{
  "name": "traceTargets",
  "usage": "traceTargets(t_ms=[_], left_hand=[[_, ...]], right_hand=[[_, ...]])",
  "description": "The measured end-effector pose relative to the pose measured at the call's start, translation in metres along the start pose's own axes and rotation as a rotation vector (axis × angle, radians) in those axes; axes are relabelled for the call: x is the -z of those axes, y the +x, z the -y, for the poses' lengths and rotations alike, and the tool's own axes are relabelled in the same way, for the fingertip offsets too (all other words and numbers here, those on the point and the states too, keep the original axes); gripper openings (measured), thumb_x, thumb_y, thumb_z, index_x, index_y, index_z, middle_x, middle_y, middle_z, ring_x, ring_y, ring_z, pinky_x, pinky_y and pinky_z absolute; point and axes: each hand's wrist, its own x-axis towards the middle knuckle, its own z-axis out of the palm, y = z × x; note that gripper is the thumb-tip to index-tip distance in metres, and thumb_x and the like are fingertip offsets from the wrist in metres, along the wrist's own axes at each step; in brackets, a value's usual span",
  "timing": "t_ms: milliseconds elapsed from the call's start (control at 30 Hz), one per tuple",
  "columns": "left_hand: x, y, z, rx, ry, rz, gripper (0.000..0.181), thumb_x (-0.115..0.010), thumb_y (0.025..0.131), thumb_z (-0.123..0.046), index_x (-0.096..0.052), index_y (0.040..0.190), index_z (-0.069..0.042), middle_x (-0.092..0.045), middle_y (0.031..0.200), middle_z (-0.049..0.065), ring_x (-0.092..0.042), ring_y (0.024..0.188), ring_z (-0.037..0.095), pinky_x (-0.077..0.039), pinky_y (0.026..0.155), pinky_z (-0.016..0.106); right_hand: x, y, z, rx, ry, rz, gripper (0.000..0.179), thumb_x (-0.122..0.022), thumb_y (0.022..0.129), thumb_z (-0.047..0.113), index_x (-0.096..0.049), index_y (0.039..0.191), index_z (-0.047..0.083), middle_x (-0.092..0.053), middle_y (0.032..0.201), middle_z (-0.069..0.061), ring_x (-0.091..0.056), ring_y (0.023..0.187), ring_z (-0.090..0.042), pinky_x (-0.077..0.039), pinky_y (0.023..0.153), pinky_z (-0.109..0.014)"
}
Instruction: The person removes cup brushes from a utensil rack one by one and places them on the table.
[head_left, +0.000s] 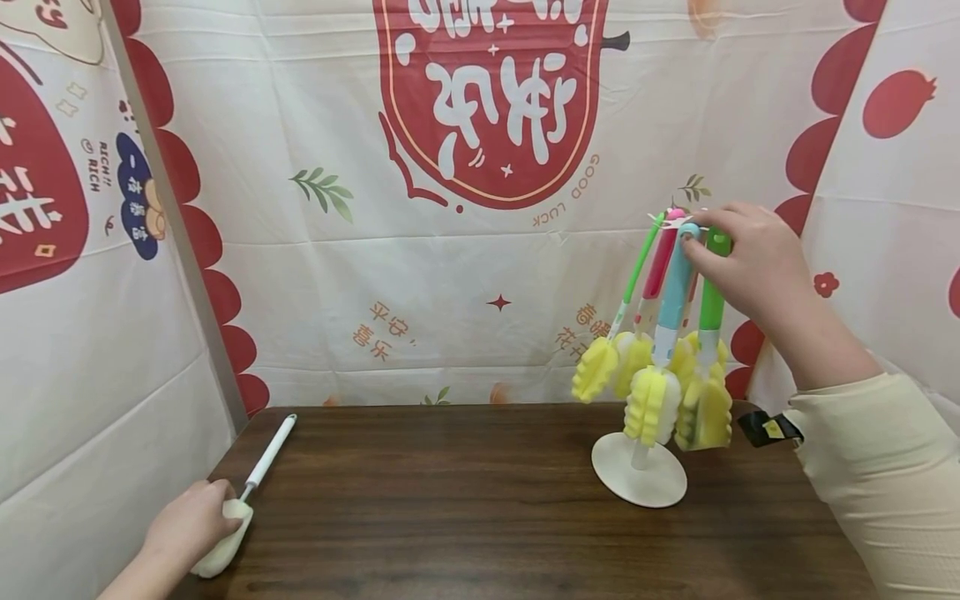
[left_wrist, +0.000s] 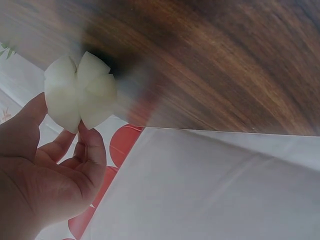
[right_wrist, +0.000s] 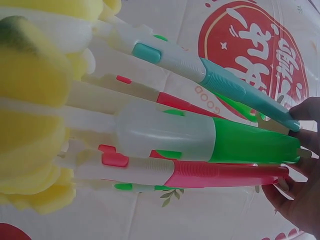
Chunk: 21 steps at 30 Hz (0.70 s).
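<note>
My left hand [head_left: 187, 521] holds a white bottle brush [head_left: 272, 450] by its pale sponge head [left_wrist: 80, 92] at the table's left side. Its white handle points away toward the back edge. On the right, my right hand [head_left: 757, 258] is at the top of a brush rack, pinching the end of a blue-handled sponge brush [head_left: 677, 279]. That brush hangs head down, its yellow and white sponge in front of the rack's post. Several other sponge brushes hang around it, including a wide green-handled one [right_wrist: 255, 142] and a pink-handled one [right_wrist: 225, 174].
The rack's round white base [head_left: 611, 467] stands on the dark wooden table [head_left: 450, 500] at the right. A printed white cloth [head_left: 450, 275] hangs behind the table and along both sides. A black tag [head_left: 768, 428] shows by the right sleeve [head_left: 877, 442].
</note>
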Motion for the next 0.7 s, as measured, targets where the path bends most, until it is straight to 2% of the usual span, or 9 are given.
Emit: traceTargets(t_ms=[233, 500, 700], left_hand=[[0.0003, 0.0011, -0.0001, 0.007, 0.004, 0.007, 0.023, -0.078, 0.073, -0.02, -0.064, 0.085, -0.006, -0.061, 0.083, 0.011, -0.06, 0.077, 0.032, -0.046, 0.063, 0.051], [0.0053, 0.0009, -0.0022, 0.018, 0.006, 0.021, 0.029, -0.076, 0.074, -0.023, -0.065, 0.092, -0.003, -0.063, 0.087, 0.019, -0.061, 0.082, 0.041, -0.047, 0.064, 0.056], [0.005, 0.0011, -0.0006, 0.017, 0.015, 0.029, 0.027, -0.075, 0.076, -0.025, -0.064, 0.09, -0.005, -0.062, 0.084, 0.016, -0.061, 0.079, 0.04, -0.046, 0.062, 0.056]], right_hand=[[0.0003, 0.0006, 0.0005, -0.005, 0.003, 0.005, 0.041, -0.059, 0.094, 0.023, -0.061, 0.128, -0.001, -0.056, 0.121, -0.025, -0.045, 0.107, -0.042, -0.05, 0.073, -0.063], [0.0031, 0.003, 0.0013, 0.024, -0.021, 0.007, 0.039, -0.059, 0.094, 0.023, -0.062, 0.125, 0.0, -0.058, 0.118, -0.024, -0.046, 0.104, -0.042, -0.05, 0.071, -0.059], [0.0041, 0.0024, 0.0006, 0.013, -0.013, 0.034, 0.038, -0.058, 0.094, 0.021, -0.062, 0.124, -0.001, -0.057, 0.117, -0.024, -0.047, 0.103, -0.041, -0.051, 0.073, -0.06]])
